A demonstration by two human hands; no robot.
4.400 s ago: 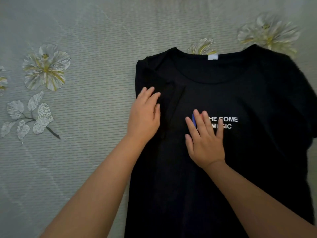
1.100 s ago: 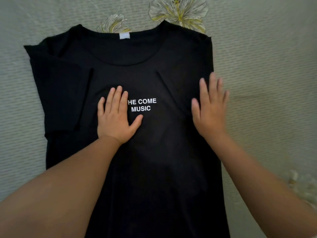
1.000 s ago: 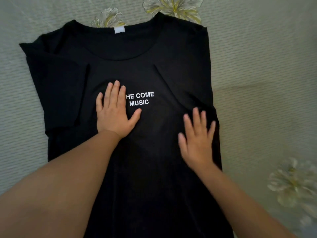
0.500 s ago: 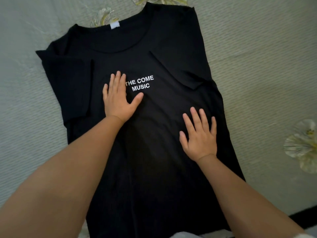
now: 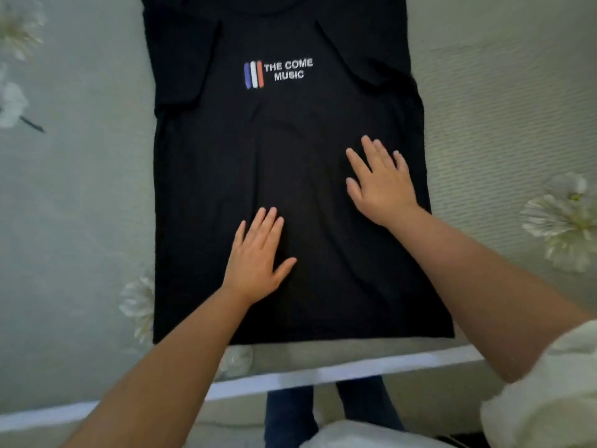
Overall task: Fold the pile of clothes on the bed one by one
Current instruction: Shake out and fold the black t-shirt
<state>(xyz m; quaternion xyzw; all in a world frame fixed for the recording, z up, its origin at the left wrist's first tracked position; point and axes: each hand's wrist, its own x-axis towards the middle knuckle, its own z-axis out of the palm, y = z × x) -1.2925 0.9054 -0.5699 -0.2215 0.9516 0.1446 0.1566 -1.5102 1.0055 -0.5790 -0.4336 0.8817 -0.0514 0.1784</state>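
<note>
A black T-shirt (image 5: 206, 195) lies flat on the bed, front up, with a white "THE COME MUSIC" print (image 5: 287, 70) and three coloured stripes beside it. Both sleeves are folded inward over the body, so the shirt forms a long rectangle. Its collar runs out of the top of the view. My left hand (image 5: 256, 257) rests flat on the lower middle of the shirt, fingers straight. My right hand (image 5: 381, 182) lies flat on the shirt's right half, fingers spread, a little higher up.
The bed sheet (image 5: 77, 205) is pale grey-green with white flower prints (image 5: 565, 218). The bed's front edge (image 5: 323, 373) runs just below the shirt's hem. My legs (image 5: 290, 412) show beneath that edge.
Both hands slid down the shirt from the chest toward the hem. My left hand left the print, uncovering the stripes. The view tipped down to take in the hem and bed edge.
</note>
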